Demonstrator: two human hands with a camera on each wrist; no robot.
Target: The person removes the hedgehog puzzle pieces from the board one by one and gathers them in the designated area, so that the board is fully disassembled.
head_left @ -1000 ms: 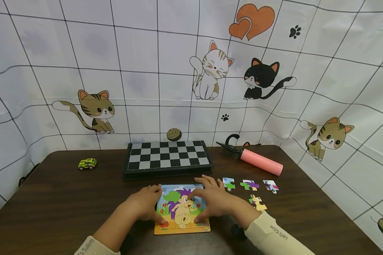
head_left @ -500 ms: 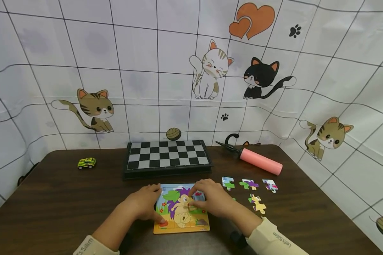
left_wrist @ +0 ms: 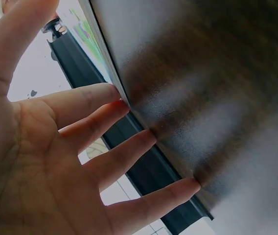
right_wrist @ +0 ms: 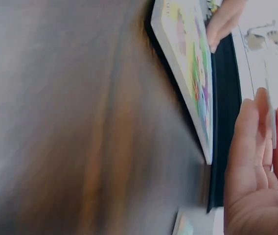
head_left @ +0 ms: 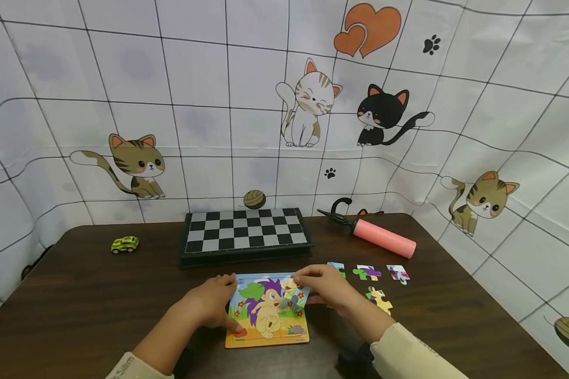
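The right hand (head_left: 331,287) pinches a puzzle piece (head_left: 300,299), seemingly just above the hedgehog puzzle (head_left: 267,340); the left hand (head_left: 209,302), fingers spread, touches the puzzle's left edge.

Chessboard (head_left: 246,232) barrier just behind puzzle (head_left: 267,313)

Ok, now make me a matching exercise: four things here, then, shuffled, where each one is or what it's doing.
Things
1. The person's left hand
2. The person's right hand
3. Yellow-green toy car
4. Pink cylinder with a black tapered end

Places and states
A. Left of the black-and-grey checkered board
B. Pinching a flat printed puzzle piece
C. Lying just beyond the loose jigsaw pieces
D. Touching the left side of the rectangular hedgehog puzzle

Right pairs: 1-D, 2-B, 3-A, 4-C
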